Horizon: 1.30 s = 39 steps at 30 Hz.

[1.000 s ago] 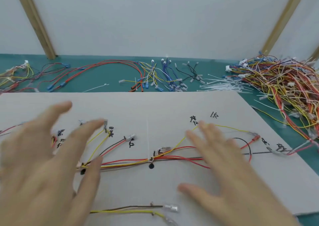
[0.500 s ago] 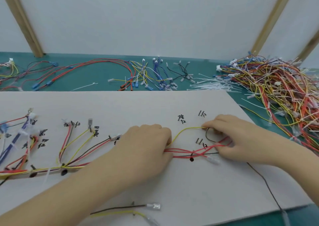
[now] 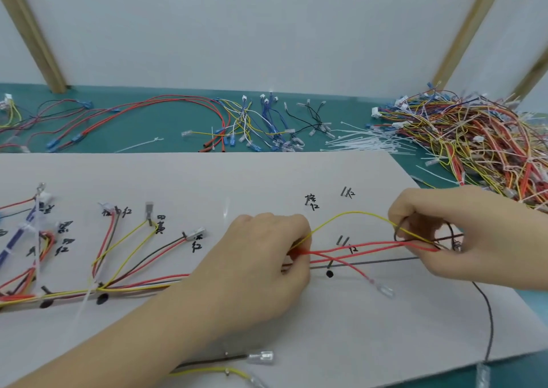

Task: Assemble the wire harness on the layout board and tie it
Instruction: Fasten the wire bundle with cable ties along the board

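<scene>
From the head camera, the left hand (image 3: pixel 261 266) lay knuckles-up on the layout board (image 3: pixel 267 177), fingers curled and pinching the wire harness (image 3: pixel 142 286) where its red and yellow strands left the trunk. The right hand (image 3: pixel 462 236), well apart to the right and near the board's right edge, had its fingers curled round the far ends of the same strands (a thin dark wire looped among them too). Between the hands the yellow wire (image 3: pixel 350 213) arched clear of the board while red wires ran lower, one ending in a clear terminal (image 3: pixel 385 292) lying below the gap. Left of the left hand the tied trunk ran along the board to its left edge. Beyond both hands, bare board stretched to its far edge; past that lay cable ties (image 3: pixel 364 144), with a wire heap (image 3: pixel 474 138) just beyond the right hand.
</scene>
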Each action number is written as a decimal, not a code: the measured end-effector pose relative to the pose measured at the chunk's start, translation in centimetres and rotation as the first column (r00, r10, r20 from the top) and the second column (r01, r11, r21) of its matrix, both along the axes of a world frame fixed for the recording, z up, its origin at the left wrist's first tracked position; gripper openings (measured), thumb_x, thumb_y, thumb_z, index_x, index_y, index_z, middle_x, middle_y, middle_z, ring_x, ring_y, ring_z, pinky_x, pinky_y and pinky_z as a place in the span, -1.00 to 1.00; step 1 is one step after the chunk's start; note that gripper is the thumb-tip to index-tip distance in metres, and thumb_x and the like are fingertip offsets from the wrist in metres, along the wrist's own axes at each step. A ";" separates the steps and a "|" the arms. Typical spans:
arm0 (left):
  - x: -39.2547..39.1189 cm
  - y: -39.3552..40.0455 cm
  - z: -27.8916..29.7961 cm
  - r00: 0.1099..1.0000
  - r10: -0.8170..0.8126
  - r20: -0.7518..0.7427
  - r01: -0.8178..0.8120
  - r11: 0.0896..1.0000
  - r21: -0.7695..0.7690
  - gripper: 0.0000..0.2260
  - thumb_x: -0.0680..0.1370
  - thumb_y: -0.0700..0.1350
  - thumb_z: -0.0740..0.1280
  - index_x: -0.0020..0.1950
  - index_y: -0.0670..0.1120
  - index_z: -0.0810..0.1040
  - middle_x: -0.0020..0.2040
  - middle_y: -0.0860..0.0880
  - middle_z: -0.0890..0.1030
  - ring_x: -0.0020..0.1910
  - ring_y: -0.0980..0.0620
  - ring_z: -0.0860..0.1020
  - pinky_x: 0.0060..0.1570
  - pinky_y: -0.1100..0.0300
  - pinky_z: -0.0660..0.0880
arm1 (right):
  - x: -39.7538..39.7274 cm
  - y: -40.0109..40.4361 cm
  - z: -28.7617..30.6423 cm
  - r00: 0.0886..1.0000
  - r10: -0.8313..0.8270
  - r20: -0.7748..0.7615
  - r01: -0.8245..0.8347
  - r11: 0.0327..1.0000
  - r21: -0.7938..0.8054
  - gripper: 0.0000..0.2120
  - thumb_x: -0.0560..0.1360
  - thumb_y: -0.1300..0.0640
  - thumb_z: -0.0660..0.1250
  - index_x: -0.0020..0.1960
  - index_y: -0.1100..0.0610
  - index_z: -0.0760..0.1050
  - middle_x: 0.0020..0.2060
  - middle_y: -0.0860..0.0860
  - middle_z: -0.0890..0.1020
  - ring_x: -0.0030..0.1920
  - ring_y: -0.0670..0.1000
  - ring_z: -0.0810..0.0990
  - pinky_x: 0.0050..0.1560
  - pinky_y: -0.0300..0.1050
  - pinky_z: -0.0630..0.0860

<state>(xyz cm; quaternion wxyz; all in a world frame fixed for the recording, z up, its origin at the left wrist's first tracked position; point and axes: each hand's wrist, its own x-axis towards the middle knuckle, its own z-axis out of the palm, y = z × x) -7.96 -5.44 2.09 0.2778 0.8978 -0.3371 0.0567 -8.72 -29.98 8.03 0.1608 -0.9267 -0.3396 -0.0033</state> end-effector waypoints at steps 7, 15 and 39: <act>-0.3 -0.4 -0.2 0.987 -0.160 -0.016 0.161 0.987 0.023 -0.90 0.43 -0.06 0.15 -0.14 0.06 0.44 -0.23 0.12 0.49 -0.15 0.11 0.35 -0.18 0.28 0.29 | -0.7 -2.0 -0.8 0.985 0.098 -0.145 -0.099 0.995 0.000 -0.78 0.35 -0.16 0.39 -0.03 -0.27 0.46 -0.15 -0.28 0.50 -0.31 -0.23 0.49 -0.32 -0.50 0.38; -0.6 -0.5 -0.6 0.970 -0.244 -0.008 0.243 0.962 0.122 -0.76 0.45 0.00 0.12 -0.07 0.02 0.55 -0.15 0.10 0.58 -0.14 0.09 0.43 -0.16 0.24 0.39 | 1.1 -2.8 -2.2 0.921 -0.157 -0.355 0.191 0.980 0.061 -0.84 0.39 -0.09 0.39 -0.05 -0.29 0.54 -0.22 -0.21 0.61 -0.33 -0.13 0.53 -0.26 -0.27 0.48; -0.7 -0.5 -0.8 0.967 -0.246 0.063 0.238 0.965 0.111 -0.75 0.41 -0.06 0.13 -0.20 0.03 0.61 -0.14 0.14 0.64 -0.22 0.10 0.58 -0.25 0.28 0.48 | 7.5 -0.1 -1.4 0.829 -0.369 -0.420 0.501 0.824 0.266 -0.79 0.34 0.42 0.44 -0.24 0.12 0.59 -0.39 -0.05 0.66 -0.38 -0.19 0.59 -0.31 -0.41 0.52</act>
